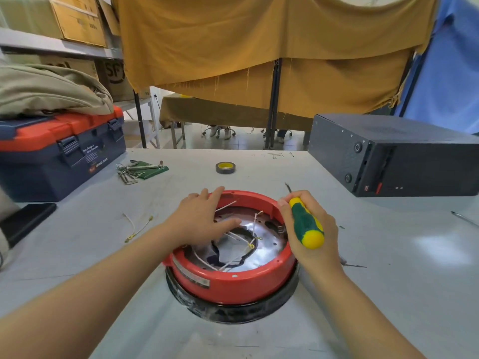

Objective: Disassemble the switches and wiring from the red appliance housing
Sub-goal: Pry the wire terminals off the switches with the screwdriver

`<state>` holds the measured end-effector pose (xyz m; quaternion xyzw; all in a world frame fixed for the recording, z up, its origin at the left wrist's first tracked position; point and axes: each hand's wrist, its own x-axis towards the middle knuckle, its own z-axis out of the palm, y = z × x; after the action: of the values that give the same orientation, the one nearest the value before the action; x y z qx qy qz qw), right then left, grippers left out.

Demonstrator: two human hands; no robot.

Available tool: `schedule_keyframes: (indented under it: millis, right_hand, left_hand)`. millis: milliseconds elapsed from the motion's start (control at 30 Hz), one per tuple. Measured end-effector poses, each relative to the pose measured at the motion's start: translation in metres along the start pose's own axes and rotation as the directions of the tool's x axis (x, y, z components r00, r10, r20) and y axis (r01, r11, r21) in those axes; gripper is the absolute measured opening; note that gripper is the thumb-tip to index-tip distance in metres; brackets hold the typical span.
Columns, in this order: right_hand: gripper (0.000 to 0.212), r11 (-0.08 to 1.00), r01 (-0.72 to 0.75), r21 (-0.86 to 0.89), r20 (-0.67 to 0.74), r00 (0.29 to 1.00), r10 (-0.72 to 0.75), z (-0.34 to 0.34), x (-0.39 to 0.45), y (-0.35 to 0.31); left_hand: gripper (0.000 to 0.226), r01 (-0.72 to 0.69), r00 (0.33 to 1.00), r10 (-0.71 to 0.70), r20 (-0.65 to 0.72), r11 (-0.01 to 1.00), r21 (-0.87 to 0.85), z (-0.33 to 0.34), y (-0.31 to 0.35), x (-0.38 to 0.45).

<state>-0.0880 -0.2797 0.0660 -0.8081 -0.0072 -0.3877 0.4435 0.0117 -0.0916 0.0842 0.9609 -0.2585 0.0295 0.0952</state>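
The red housing (230, 281) sits upside down near the front middle of the grey counter (363, 294), resting on a black ring-shaped base (233, 310). Inside it a shiny metal plate (267, 237) shows, with thin white wires (233, 235) crossing it, some ending in small yellow-green ring terminals.

The left hand (199, 218) lies flat over the far-left rim and reaches into the bowl; its fingers (228, 222) are nearly straight and spread, pressing on the plate and wires without pinching anything. The right hand (308, 226) is curled firmly round the green and yellow handle of a screwdriver (307, 224), held just beside the right rim; only a little dark shaft shows beyond the knuckles, and the tip's position is hard to tell.

The housing looks like a stiff plastic shell, light enough to slide or rock on its base, so bracing the rim with the flat hand seems wise while a screw is turned. The wires appear thin, limp and springy, and would likely tear at the crimp if yanked; better to take them by the terminal. The plate edge may be sharp.

One loose wire (137, 228) with yellow ends already lies on the counter to the left. Further back are a roll of tape (225, 168), a bunch of hex keys (134, 171), a blue and orange toolbox (59, 151) and a black computer case (394, 154).
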Motion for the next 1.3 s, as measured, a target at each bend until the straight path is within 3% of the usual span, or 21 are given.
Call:
schedule_keyframes:
  millis: [67, 200, 300, 367, 467, 600, 700, 900, 1100, 1200, 1300]
  right_hand:
    - [0.020, 1.000, -0.013, 0.003, 0.002, 1.000, 0.013, -0.005, 0.003, 0.002]
    - [0.015, 0.995, -0.003, 0.099, 0.045, 0.999, -0.001, -0.008, 0.014, 0.010]
    - [0.013, 0.987, -0.033, 0.158, 0.149, 0.989, 0.009, -0.004, 0.025, 0.012]
    - [0.010, 0.985, -0.044, 0.167, 0.227, 0.974, 0.005, 0.000, 0.033, 0.012]
    - [0.009, 0.983, -0.048, 0.175, 0.345, 0.938, -0.016, 0.002, 0.041, 0.014]
    - [0.012, 0.988, -0.058, 0.140, 0.423, 0.906, -0.007, 0.001, 0.041, 0.018]
    - [0.013, 0.994, -0.030, 0.102, 0.417, 0.909, -0.015, 0.001, 0.037, 0.019]
    - [0.009, 0.991, -0.020, 0.131, 0.357, 0.934, -0.028, -0.004, 0.037, 0.018]
    - [0.013, 0.960, -0.213, 0.184, 0.307, 0.940, 0.149, -0.010, 0.043, 0.016]
    - [0.026, 0.965, -0.218, 0.145, 0.204, 0.961, 0.186, -0.011, 0.051, 0.015]
    - [0.034, 0.923, -0.256, 0.289, 0.129, 0.965, 0.227, -0.013, 0.059, 0.012]
  left_hand:
    - [0.082, -0.071, 0.997, 0.069, -0.022, 0.991, -0.115, -0.004, -0.009, 0.006]
    - [0.080, -0.200, 0.979, 0.202, -0.004, 0.966, -0.164, -0.012, -0.014, 0.012]
    - [0.075, -0.330, 0.943, 0.331, -0.024, 0.927, -0.179, -0.013, -0.002, 0.014]
    - [0.067, -0.387, 0.921, 0.374, -0.106, 0.910, -0.149, -0.011, 0.007, 0.014]
    - [0.053, -0.312, 0.931, 0.287, -0.225, 0.946, -0.083, -0.012, 0.009, 0.007]
    - [0.039, -0.033, 0.983, 0.024, -0.182, 0.998, -0.050, -0.017, -0.015, -0.013]
    - [0.031, -0.002, 0.990, -0.006, -0.141, 0.998, -0.056, -0.019, -0.024, -0.020]
    - [0.038, -0.075, 0.984, 0.065, -0.163, 0.995, -0.059, -0.015, -0.021, -0.004]
    - [0.044, -0.153, 0.978, 0.131, -0.160, 0.979, -0.133, -0.013, -0.019, 0.025]
    - [0.044, -0.191, 0.975, 0.161, -0.153, 0.960, -0.205, -0.010, -0.016, 0.030]
    - [0.032, -0.232, 0.968, 0.200, -0.149, 0.941, -0.247, -0.009, -0.014, 0.029]
